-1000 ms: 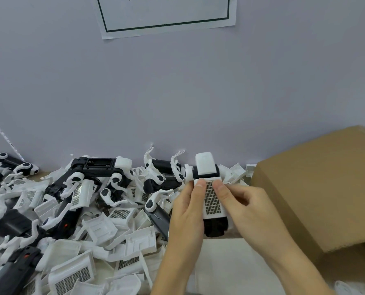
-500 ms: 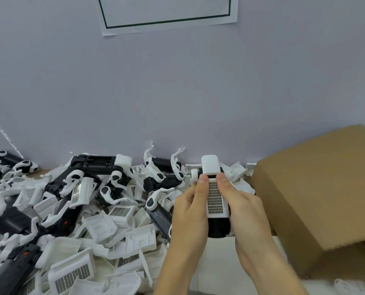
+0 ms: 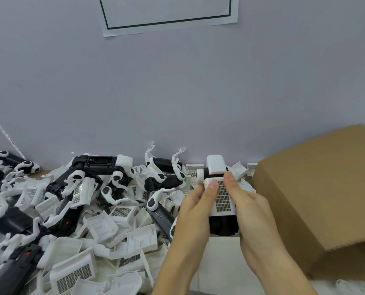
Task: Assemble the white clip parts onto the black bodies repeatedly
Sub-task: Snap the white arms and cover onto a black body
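A black body (image 3: 223,227) with a white cap at its far end is held between both hands at centre right. A white clip part (image 3: 222,199) with a dark grid panel lies on top of it. My left hand (image 3: 193,211) grips the body's left side, thumb pressing the clip's upper left corner. My right hand (image 3: 253,211) grips the right side, thumb on the clip's top edge. The body's underside is hidden by my fingers.
A heap of loose white clip parts (image 3: 122,211) and black bodies (image 3: 100,162) covers the table's left half up to the grey wall. A brown cardboard box (image 3: 318,188) stands at the right. A white sheet (image 3: 217,258) lies under my hands.
My right hand has closed in round the body's right side and both thumbs have slid up onto the clip's top edge. The body sits a little further right.
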